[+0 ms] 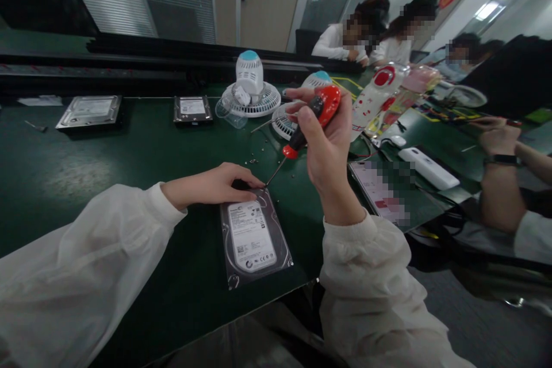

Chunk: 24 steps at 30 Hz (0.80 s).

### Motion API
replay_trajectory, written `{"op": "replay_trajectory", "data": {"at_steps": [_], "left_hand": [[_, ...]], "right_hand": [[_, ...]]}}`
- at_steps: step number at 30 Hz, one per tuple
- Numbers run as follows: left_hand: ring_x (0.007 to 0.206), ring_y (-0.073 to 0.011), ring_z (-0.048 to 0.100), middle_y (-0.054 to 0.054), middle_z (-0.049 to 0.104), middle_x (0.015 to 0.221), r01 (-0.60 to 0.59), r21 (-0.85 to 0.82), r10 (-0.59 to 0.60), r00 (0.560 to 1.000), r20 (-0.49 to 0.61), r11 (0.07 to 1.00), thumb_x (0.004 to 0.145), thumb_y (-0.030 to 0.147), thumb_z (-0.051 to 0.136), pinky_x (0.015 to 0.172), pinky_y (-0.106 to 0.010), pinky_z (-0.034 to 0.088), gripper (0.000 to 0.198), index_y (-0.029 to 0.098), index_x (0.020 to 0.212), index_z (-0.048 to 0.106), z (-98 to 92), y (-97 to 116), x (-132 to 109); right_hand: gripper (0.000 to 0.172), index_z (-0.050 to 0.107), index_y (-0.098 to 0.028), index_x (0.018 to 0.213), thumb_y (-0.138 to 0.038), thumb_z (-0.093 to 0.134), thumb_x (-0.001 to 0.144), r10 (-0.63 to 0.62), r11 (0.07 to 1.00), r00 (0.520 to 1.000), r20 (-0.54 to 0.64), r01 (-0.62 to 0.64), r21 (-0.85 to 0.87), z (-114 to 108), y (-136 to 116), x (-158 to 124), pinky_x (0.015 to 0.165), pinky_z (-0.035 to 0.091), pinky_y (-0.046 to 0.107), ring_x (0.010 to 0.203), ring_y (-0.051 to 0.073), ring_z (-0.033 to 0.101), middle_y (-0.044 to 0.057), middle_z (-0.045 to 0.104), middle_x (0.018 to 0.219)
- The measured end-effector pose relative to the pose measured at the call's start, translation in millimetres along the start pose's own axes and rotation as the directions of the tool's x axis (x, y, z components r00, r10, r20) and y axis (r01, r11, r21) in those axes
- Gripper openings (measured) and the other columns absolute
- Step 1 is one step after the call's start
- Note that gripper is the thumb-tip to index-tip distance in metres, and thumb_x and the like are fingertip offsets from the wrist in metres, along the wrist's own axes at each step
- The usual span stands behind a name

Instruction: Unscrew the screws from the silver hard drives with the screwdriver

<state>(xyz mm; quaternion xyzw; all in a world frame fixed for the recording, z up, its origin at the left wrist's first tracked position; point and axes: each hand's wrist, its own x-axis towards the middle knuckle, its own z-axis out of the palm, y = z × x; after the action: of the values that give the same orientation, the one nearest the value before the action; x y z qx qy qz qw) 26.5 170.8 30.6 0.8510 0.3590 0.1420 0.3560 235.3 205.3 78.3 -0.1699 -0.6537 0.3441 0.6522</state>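
Note:
A hard drive (252, 236) with a white label lies flat on the dark green table, near its front edge. My left hand (219, 187) is at the drive's far end, its thumb on the top face and its fingers bent along the far edge. My right hand (330, 144) is wrapped round the red and black handle of a screwdriver (297, 137), above and right of the drive. The screwdriver's thin shaft slants down to the drive's far corner, where its tip appears to touch; the screw there is too small to make out. Several small screws (254, 161) lie beyond the drive.
Two more drives, a larger one (90, 112) and a smaller one (192, 110), lie farther back. White fans (252, 89) stand at the back middle. To the right are a phone (375, 190), a white power bank (429, 168), cables and a co-worker's hands (500, 138).

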Motion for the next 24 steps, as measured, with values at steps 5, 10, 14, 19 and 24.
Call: {"op": "replay_trajectory", "data": {"at_steps": [5,10,14,19,24], "left_hand": [[0.108,-0.0199,0.066,-0.004,0.071,0.121,0.007,0.004,-0.007,1.0,-0.013,1.0,0.092,0.047,0.063,0.094,-0.031,0.05,0.041,0.026,0.127,0.067,2.1,-4.4,1.0],[0.107,-0.02,0.067,-0.004,0.071,0.12,0.012,-0.013,-0.012,1.0,-0.009,1.0,0.092,0.049,0.063,0.093,-0.032,0.051,0.042,0.027,0.127,0.068,2.6,-5.4,-0.2],[0.109,-0.0203,0.066,-0.004,0.071,0.121,0.01,-0.014,-0.01,1.0,-0.006,1.0,0.092,0.048,0.063,0.093,-0.032,0.051,0.042,0.026,0.128,0.067,1.3,-2.8,0.3],[0.11,-0.0206,0.066,-0.004,0.07,0.124,0.026,-0.021,-0.026,1.0,0.0,0.999,0.091,0.046,0.064,0.092,-0.032,0.052,0.043,0.026,0.129,0.067,1.2,-3.7,0.7],[0.111,-0.0215,0.066,-0.004,0.07,0.125,0.038,-0.065,-0.038,0.999,0.007,0.997,0.089,0.05,0.065,0.093,-0.033,0.052,0.044,0.027,0.128,0.067,2.5,-8.1,0.1]], "right_hand": [[0.036,0.053,-0.03,0.118,-0.049,0.053,0.087,0.05,0.997,0.995,0.082,-0.054,0.05,-4.0,-0.5,1.3,0.1,0.055,0.045,0.1,0.018,0.067,0.001,0.068,0.123],[0.029,0.047,-0.028,0.104,-0.042,0.064,0.086,0.012,0.998,1.0,-0.001,-0.012,-0.054,0.7,0.8,0.3,0.098,0.055,0.041,0.096,0.016,0.066,0.0,0.069,0.113],[0.042,0.042,-0.03,0.107,-0.047,0.07,0.081,0.026,1.0,0.999,0.04,-0.026,0.006,0.0,2.5,0.7,0.097,0.056,0.04,0.095,0.015,0.067,0.0,0.066,0.118],[0.045,0.049,-0.03,0.12,-0.057,0.058,0.085,0.049,0.996,0.989,0.141,-0.059,0.068,-4.8,4.3,2.3,0.101,0.055,0.043,0.102,0.018,0.067,0.003,0.065,0.126],[0.033,0.045,-0.03,0.104,-0.048,0.065,0.085,-0.017,0.998,0.998,0.061,0.021,-0.06,0.7,5.6,0.3,0.102,0.054,0.041,0.101,0.016,0.068,-0.001,0.069,0.11]]}}
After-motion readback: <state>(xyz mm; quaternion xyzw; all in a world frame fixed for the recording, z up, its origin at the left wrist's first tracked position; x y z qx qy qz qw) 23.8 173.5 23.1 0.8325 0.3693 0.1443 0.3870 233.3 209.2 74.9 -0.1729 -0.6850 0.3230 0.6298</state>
